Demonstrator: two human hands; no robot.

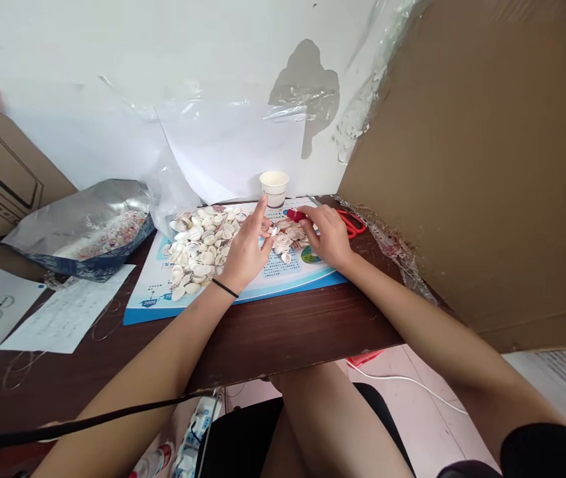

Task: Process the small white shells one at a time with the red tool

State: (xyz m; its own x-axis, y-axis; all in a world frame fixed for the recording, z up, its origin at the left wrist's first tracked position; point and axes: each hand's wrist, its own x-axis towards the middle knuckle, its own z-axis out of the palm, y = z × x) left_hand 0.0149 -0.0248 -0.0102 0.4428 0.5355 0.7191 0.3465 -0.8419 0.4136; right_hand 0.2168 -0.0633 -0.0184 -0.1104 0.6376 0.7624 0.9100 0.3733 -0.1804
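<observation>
Between the thumb and fingertips of my left hand (pixel 249 245) is a small white seashell (pixel 274 232), with the index finger pointing up. My right hand (pixel 330 234) grips a small red object (pixel 295 215) whose tip points left toward that shell; its kind is not clear. Beneath the hands lies a small heap of brownish shells (pixel 290 240). Left of my left hand spreads a larger pile of white seashells (pixel 206 245). Both heaps rest on a blue and white printed sheet (pixel 263 287).
Behind the hands stands a paper cup (pixel 274 188). Red-handled scissors (pixel 353 224) lie beside my right hand. On the left sit an open bag of colourful bits (pixel 108 229) and a paper slip (pixel 68 312). A cardboard panel (pixel 487 166) walls off the right.
</observation>
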